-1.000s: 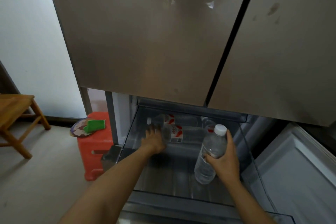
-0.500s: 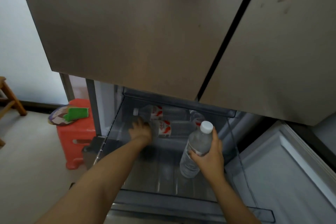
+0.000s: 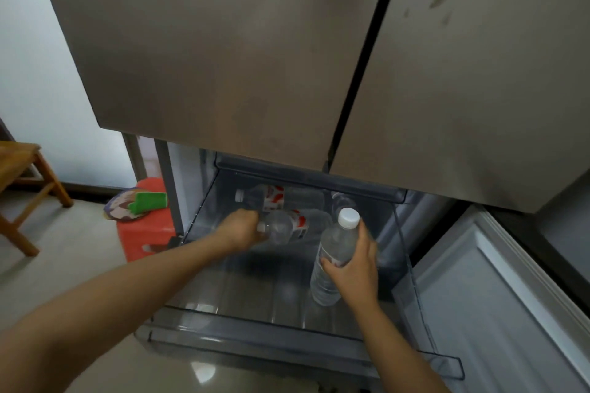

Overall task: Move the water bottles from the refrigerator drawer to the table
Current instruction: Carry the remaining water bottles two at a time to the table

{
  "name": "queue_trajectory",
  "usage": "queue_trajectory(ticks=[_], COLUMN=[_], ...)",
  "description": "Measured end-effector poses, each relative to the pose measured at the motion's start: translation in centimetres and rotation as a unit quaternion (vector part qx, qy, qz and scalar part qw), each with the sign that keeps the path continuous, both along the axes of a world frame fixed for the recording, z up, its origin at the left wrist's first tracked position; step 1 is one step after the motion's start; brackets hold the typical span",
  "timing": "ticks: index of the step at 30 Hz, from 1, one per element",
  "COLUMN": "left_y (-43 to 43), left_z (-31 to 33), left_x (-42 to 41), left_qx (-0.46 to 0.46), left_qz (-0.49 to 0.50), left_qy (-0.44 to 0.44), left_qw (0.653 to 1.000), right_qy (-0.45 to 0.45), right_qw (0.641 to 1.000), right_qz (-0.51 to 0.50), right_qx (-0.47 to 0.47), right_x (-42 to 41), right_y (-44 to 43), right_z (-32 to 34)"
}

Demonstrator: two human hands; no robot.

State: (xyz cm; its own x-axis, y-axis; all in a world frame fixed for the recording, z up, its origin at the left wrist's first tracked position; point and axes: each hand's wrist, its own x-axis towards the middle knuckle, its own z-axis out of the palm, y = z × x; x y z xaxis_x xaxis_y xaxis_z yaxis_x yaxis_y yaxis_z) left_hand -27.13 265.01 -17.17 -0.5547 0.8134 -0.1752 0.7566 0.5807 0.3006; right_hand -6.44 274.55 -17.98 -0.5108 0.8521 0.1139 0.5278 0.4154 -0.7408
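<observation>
Since half a second ago, your left hand (image 3: 241, 230) has closed on the neck end of the nearer lying bottle (image 3: 284, 226), and its fingers now curl round that end. Your right hand (image 3: 351, 268) has kept its hold on the upright bottle (image 3: 335, 249). More of the wooden surface (image 3: 16, 150) now shows at far left.

The nearer lying bottle runs rightward from your left fingers, on its side on the drawer (image 3: 255, 329) floor. The rear lying bottle (image 3: 277, 196) lies just beyond those fingers, parallel to it; you cannot tell whether the two touch. Both are clear plastic with red-and-white labels. A third bottle (image 3: 343, 201) shows only partly beyond your right fingertips.

Your right fingers wrap the upper body of the upright bottle, a smooth clear cylinder. Its white cap (image 3: 349, 218) stands above them. Whether its base touches the floor is unclear.

The drawer is clear plastic and pulled out. Its left wall is just left of your left fingers, and its right wall is right of your right fingers. Bare floor lies between both hands and the front rim. The lower edges of the brushed steel doors (image 3: 223, 57) overhang the rear bottles above your fingers.

A red plastic stool (image 3: 143, 239) stands left of your left forearm and carries a patterned cloth (image 3: 119, 209). A pale lower door (image 3: 495, 297) stands open to the right.
</observation>
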Motion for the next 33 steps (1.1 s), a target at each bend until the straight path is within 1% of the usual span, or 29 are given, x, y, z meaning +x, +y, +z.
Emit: queue_trajectory(ticks=[2, 4, 7, 9, 11, 13, 15, 16, 18, 20, 21, 22, 25, 27, 31, 33], left_y=[-0.7, -1.0, -1.7, -2.8, -4.4, -5.8, -7.0, -7.5, -8.3, -8.7, -8.7, -8.8, -9.1, -9.6, -10.3, -10.5], left_z=[3.4, 6.3, 8.3, 8.2, 7.5, 6.5, 5.0, 4.4, 3.0, 2.0, 1.8, 1.3, 0.3, 0.0, 0.0, -0.1], left_x=[1.3, 2.4, 2.6, 2.7, 3.0, 3.4, 4.1, 4.6, 6.1, 7.7, 8.1, 8.4, 8.5, 8.7, 9.2, 9.4], left_qx=[0.04, 0.057, 0.009, -0.012, 0.024, 0.105, 0.2, 0.243, 0.31, 0.348, 0.355, 0.349, 0.295, 0.258, 0.243, 0.257], left_qz=[-0.022, -0.05, -0.078, -0.067, -0.034, 0.019, 0.085, 0.118, 0.182, 0.236, 0.254, 0.271, 0.286, 0.277, 0.258, 0.249], left_qy=[0.055, 0.097, 0.132, 0.145, 0.142, 0.134, 0.1, 0.06, -0.046, -0.148, -0.176, -0.188, -0.164, -0.147, -0.109, -0.102], left_qw=[0.997, 0.992, 0.988, 0.987, 0.989, 0.985, 0.971, 0.961, 0.932, 0.895, 0.882, 0.877, 0.897, 0.914, 0.929, 0.928], right_qy=[-0.003, -0.003, -0.002, -0.003, -0.006, -0.006, -0.014, -0.017, -0.015, -0.012, -0.01, -0.012, -0.014, -0.007, 0.002, 0.001], right_qw=[1.0, 1.0, 0.999, 0.999, 0.999, 0.999, 0.999, 0.999, 0.999, 0.999, 0.999, 0.999, 0.998, 0.997, 0.995, 0.993], right_qz=[0.007, 0.015, 0.023, 0.029, 0.032, 0.036, 0.043, 0.043, 0.038, 0.031, 0.028, 0.033, 0.048, 0.06, 0.088, 0.106], right_qx=[-0.011, -0.024, -0.03, -0.026, -0.023, -0.017, -0.016, -0.016, -0.021, -0.026, -0.027, -0.029, -0.044, -0.053, -0.051, -0.047], right_x=[-0.2, -0.2, -0.5, -0.6, -0.8, -1.0, -1.1, -1.1, -1.0, -0.8, -0.6, -0.5, -0.3, -0.3, -0.3, -0.3], right_y=[-0.1, -0.2, -0.3, -0.3, -0.2, -0.3, -0.5, -0.5, -0.4, -0.3, -0.1, 0.0, -0.1, -0.2, -0.2, -0.3], right_z=[0.1, 0.2, 0.3, 0.4, 0.3, 0.2, 0.1, 0.1, 0.1, 0.1, 0.2, 0.2, 0.3, 0.6, 0.6, 0.5])
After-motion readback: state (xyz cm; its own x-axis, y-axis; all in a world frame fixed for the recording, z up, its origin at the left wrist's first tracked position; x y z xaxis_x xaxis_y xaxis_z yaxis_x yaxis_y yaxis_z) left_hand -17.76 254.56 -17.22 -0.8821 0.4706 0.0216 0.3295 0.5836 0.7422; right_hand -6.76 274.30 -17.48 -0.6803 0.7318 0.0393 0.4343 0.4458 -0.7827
